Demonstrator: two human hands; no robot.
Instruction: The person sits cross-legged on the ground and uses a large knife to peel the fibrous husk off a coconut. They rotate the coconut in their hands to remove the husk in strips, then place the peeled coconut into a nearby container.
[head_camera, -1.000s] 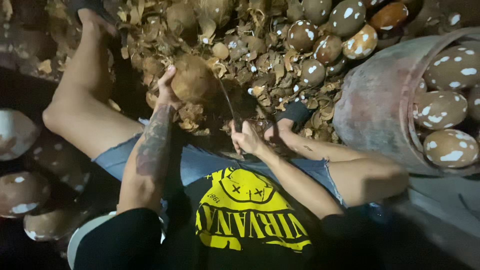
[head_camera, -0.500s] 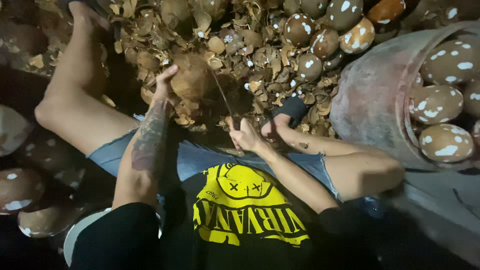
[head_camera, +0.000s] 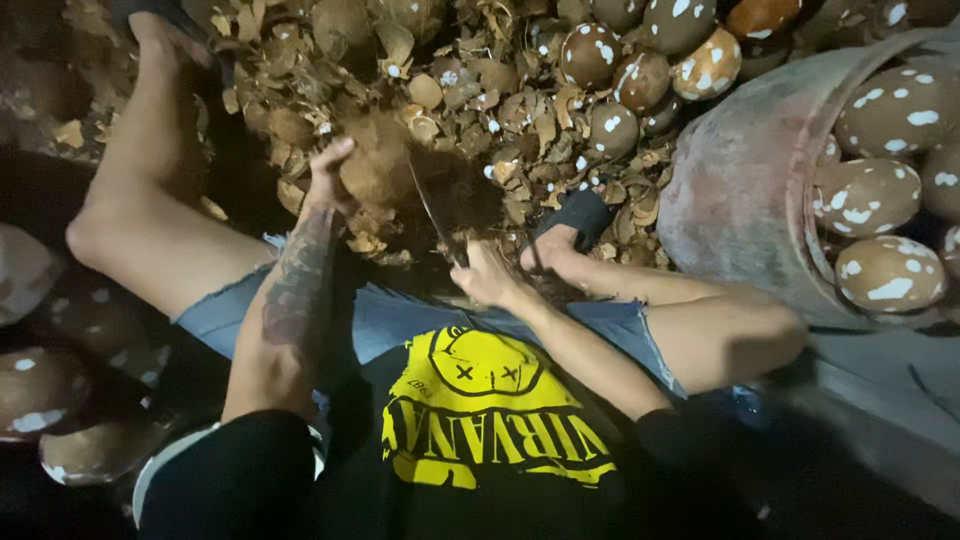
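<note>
My left hand (head_camera: 328, 178) grips a brown husked coconut (head_camera: 378, 165) and holds it over a heap of shell chips between my legs. My right hand (head_camera: 487, 272) is closed round the handle of a broad chopping knife (head_camera: 447, 203), whose dark blade rises from the hand and lies against the right side of the coconut. The blade looks blurred. My left forearm carries a tattoo. My bare left leg stretches up the left of the view, my right knee bends at the right.
A heap of brown shell chips (head_camera: 470, 90) covers the ground ahead. Several peeled coconuts with white patches (head_camera: 640, 75) lie at the top. A large grey basket (head_camera: 745, 190) at right holds more. Other coconuts (head_camera: 40, 390) lie at lower left.
The knife blade has swung from upright beside the coconut down against its right side. My left hand has turned the coconut slightly. The view has shifted a little.
</note>
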